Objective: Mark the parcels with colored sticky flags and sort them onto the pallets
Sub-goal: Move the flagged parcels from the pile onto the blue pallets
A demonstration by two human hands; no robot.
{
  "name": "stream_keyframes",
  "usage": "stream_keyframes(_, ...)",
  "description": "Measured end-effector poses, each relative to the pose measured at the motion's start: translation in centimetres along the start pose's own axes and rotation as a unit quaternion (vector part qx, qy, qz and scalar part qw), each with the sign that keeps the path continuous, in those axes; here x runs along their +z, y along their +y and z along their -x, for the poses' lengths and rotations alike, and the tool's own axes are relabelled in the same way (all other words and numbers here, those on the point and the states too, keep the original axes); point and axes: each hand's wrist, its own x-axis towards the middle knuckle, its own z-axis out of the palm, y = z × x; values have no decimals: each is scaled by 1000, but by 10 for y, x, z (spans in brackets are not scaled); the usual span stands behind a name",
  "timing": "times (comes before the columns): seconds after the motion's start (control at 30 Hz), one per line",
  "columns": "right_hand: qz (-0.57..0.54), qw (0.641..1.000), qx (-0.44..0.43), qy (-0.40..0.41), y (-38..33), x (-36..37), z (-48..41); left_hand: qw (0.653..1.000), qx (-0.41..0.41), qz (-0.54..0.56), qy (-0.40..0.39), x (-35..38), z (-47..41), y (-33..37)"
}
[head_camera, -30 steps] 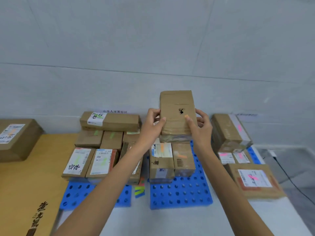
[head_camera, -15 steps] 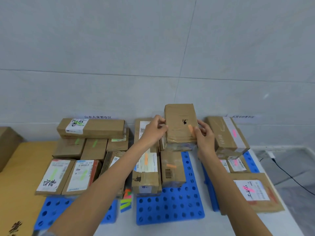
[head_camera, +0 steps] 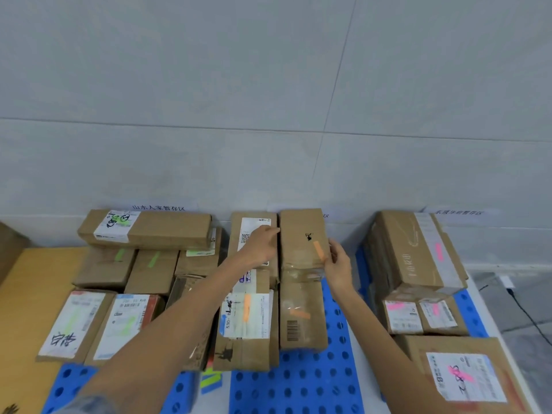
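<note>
Grey wall tiles (head_camera: 268, 85) fill the top of our view, and the middle blue pallet (head_camera: 298, 383) lies below them. A second ago we held the parcel (head_camera: 301, 231) up in the air above this pallet. Now it is down at the back of the pallet, on top of another brown box and close to the wall. Its orange flag (head_camera: 319, 250) matches the orange flags on the other boxes on this pallet. Boxes with green flags (head_camera: 119, 254) sit to the left of the pallet, and boxes with pink flags (head_camera: 438, 251) sit to its right.

Our left hand (head_camera: 263, 245) touches the parcel's left side with its fingertips; we cannot tell if they hold it. Our right hand (head_camera: 339, 265) curls its fingers round the right edge, near the flag.

We think this parcel is in its right place. What is left is to let go and get the next one.
</note>
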Motion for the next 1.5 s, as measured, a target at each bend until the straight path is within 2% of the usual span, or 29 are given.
stream_keyframes(0.27, 78, 996, -17, 38, -7, 4, 4, 991, 23, 110, 70, -18, 14, -19)
stream_keyframes(0.4, 112, 984, -118, 78, -49, 15, 25, 984, 43, 129, 111, -54, 60, -37)
stream_keyframes(0.57, 68, 964, -257, -29, -123, 70, 73, 970, 57, 90, 217, -115, 159, -103)
stream_keyframes(0.67, 30, 944, -303, -124, -151, 135, 110, 960, 5, 79, 270, -146, 236, -157)
stream_keyframes(0.73, 35, 928, -310, -203, -159, 184, 146, 951, -59, 79, 295, -159, 284, -200)
stream_keyframes(0.9, 79, 864, -343, -360, -165, 300, 227, 921, -146, 75, 354, -184, 378, -299)
stream_keyframes(1.0, 87, 848, -334, -403, -168, 363, 259, 904, -182, 81, 378, -205, 414, -352)
stream_keyframes(1.1, 115, 846, -314, -416, -163, 431, 273, 899, -176, 100, 388, -233, 430, -408)
stream_keyframes(1.23, 146, 863, -277, -397, -160, 536, 264, 892, -199, 123, 386, -300, 416, -488)
stream_keyframes(1.33, 185, 881, -214, -380, -155, 611, 251, 878, -198, 170, 400, -344, 382, -534)
stream_keyframes(1.5, 218, 903, -82, -361, -141, 704, 247, 915, -220, 136, 310, -383, 313, -606)
